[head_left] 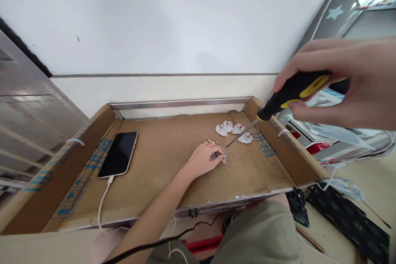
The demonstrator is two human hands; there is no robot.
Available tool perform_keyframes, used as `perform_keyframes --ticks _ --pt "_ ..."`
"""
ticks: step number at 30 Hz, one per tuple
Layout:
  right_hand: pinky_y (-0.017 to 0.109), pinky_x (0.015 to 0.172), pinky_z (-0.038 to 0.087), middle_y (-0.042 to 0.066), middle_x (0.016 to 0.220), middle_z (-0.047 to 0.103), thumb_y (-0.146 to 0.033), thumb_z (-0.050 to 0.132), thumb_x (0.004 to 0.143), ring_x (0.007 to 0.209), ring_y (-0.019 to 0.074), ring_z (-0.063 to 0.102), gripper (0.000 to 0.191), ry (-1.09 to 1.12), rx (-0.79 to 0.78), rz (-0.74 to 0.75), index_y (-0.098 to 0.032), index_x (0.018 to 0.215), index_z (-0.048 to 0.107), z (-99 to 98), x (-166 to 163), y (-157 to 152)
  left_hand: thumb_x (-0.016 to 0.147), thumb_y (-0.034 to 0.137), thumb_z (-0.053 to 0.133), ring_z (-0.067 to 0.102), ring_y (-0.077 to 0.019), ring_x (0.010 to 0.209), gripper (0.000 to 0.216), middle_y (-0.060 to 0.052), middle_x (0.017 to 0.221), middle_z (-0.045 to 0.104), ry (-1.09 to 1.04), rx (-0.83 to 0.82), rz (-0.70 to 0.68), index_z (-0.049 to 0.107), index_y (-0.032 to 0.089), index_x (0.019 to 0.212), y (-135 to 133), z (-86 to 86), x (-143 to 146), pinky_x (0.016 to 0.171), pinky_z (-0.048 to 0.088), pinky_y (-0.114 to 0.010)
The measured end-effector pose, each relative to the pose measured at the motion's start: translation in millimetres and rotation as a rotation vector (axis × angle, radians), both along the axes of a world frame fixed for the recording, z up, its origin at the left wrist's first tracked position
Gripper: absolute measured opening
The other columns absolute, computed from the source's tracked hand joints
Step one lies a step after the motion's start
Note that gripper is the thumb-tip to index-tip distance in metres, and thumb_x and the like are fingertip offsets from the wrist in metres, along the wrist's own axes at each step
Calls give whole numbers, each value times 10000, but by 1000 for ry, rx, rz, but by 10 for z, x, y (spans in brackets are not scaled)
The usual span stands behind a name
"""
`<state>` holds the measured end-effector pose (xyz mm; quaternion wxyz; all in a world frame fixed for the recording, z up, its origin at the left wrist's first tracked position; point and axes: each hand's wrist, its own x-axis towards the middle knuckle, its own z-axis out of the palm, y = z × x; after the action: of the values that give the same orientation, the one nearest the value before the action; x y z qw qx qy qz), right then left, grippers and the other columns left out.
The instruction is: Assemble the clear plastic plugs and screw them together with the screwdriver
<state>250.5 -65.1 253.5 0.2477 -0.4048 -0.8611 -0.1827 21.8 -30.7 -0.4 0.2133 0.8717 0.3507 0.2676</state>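
Observation:
My right hand (346, 78), raised at the right, is closed around the black and yellow handle of a screwdriver (298, 88). Its metal shaft slants down to the left, with the tip a little above or by the cardboard near my left hand. Low on the cardboard, my left hand (204, 160) has its fingers curled around a small clear plastic piece (224, 158), mostly hidden by the fingers. Several similar clear plastic pieces with metal pins (238, 128) lie beyond it to the right. Small dark bits are scattered around them.
The cardboard-lined tabletop (161, 144) has raised cardboard sides (284, 152). On its left lies a phone (119, 154) with a white cable (103, 202). A white wall (170, 29) rises behind. A black cord (161, 241) crosses below the front edge, over my lap.

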Motion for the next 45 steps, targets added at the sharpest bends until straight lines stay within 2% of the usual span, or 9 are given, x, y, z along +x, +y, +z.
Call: perform_keyframes --ticks 3,7,12,15,18,24,28,36,45 --pt "165 483 318 -76 757 580 -546 477 730 466 -37 423 351 -209 -49 130 -259 860 630 -55 -100 -8 886 246 513 589 -164 916 131 -2 943 684 1 8 -1 639 224 914 5 -6 -4 858 427 -298" --pt "179 496 299 -69 784 580 -563 454 746 482 -27 425 370 -211 -12 98 -262 885 618 -51 -79 -1 902 280 496 566 -171 966 153 -4 987 671 2 57 53 638 228 922 6 37 -13 889 403 -312" --pt "204 524 352 -75 881 590 -538 528 731 614 9 499 318 -121 63 -14 -310 934 616 -21 88 -58 901 321 488 565 -193 945 175 -13 972 670 -1 108 359 639 234 921 47 153 -108 842 405 -333" --pt "232 635 417 -27 914 571 -467 569 745 731 48 531 285 -22 67 -26 -277 955 598 -206 137 -158 889 314 497 587 -197 883 158 -11 919 676 -27 91 557 635 238 899 88 188 -225 782 424 -322" --pt "266 750 458 19 931 569 -342 579 761 826 100 560 228 157 31 -53 -235 963 576 -717 130 -307 884 317 491 606 -188 808 152 2 901 682 -70 45 689 626 251 901 120 186 -340 710 436 -303" --pt "345 846 471 57 1021 541 -258 609 755 950 172 563 273 570 64 -270 -232 1016 532 -2236 68 -687 872 320 493 613 -202 797 149 -1 876 690 -9 -7 798 626 253 886 161 170 -424 654 425 -298" --pt "380 812 476 56 969 515 -279 552 775 917 199 549 222 562 -62 -432 -251 988 497 -2771 5 -787 859 297 512 590 -236 842 132 -28 879 676 146 -8 793 634 246 846 163 166 -401 702 421 -333" --pt "377 764 402 34 929 563 -238 517 762 862 213 511 197 373 -232 -469 -249 948 582 -2718 -26 -474 844 299 528 551 -250 891 124 -49 891 655 249 54 781 639 244 832 162 122 -387 747 418 -349" --pt "286 746 361 10 885 567 -256 538 754 820 162 484 128 419 -222 -548 -228 868 588 -2763 -62 -390 827 277 545 564 -212 942 144 -11 998 651 155 -63 793 639 261 935 197 159 -476 776 430 -306"
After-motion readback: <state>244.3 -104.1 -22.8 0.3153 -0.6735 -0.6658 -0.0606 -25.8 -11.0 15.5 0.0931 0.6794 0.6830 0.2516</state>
